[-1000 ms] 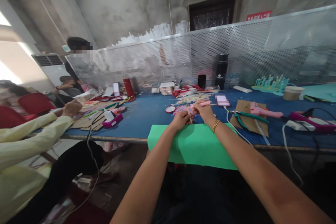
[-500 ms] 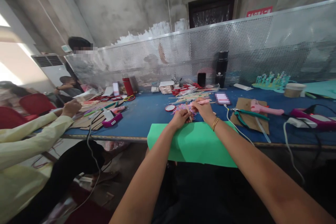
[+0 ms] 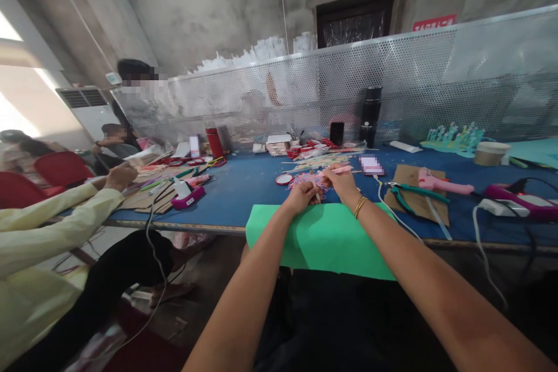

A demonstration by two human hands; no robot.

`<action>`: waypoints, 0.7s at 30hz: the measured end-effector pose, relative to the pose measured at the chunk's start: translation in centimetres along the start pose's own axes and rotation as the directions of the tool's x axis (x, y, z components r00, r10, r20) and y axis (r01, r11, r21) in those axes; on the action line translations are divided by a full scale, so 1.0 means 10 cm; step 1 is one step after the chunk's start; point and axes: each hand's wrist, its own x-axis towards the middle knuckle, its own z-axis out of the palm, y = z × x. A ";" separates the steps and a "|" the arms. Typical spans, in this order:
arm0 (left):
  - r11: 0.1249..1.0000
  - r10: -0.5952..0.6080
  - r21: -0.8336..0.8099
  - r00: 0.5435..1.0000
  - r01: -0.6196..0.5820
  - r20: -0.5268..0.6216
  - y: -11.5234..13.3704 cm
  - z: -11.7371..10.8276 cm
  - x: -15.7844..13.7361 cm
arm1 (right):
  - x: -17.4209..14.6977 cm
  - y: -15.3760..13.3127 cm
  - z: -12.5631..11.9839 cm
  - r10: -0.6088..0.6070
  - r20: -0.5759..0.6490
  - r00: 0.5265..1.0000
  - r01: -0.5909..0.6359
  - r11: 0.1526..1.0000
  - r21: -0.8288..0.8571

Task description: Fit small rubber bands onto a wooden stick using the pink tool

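My left hand (image 3: pixel 304 195) is closed around a thin pale wooden stick (image 3: pixel 317 198), whose end shows below the fingers. Close beside it, my right hand (image 3: pixel 342 185) grips a pink pen-like tool (image 3: pixel 343 170), its tip pointing toward the stick. Under and behind both hands lies a pile of pink and purple shreds (image 3: pixel 298 179). A green sheet (image 3: pixel 331 238) hangs over the table's front edge beneath my wrists. A small round red-rimmed lid or mirror (image 3: pixel 284 179) sits left of the pile. Fine detail between the fingertips is too small to make out.
Right of my hands are a lit phone (image 3: pixel 371 165), teal-handled pliers (image 3: pixel 410 195), a pink glue gun (image 3: pixel 440 181) and a purple power strip (image 3: pixel 518 200). Thin sticks (image 3: pixel 320 161) and a black bottle (image 3: pixel 370 117) stand behind. A co-worker's hands (image 3: pixel 121 176) are at left.
The view has shifted slightly. The upper part of the stick showed above my left fingers before and is now hardly visible. Both hands stay close together over the shreds.
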 end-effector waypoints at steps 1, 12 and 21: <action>1.000 0.001 0.001 1.000 -0.001 0.002 0.01 0.00 0.00 | 0.00 0.00 0.00 0.001 -0.013 1.000 0.000 1.000 0.006; 1.000 -0.003 -0.022 1.000 0.003 -0.017 -0.01 0.01 0.01 | 0.00 0.00 0.00 -0.003 -0.010 1.000 0.003 1.000 -0.012; 1.000 0.010 0.001 1.000 -0.010 -0.011 0.00 0.00 0.00 | 0.01 0.02 -0.01 0.009 -0.001 1.000 -0.009 1.000 -0.004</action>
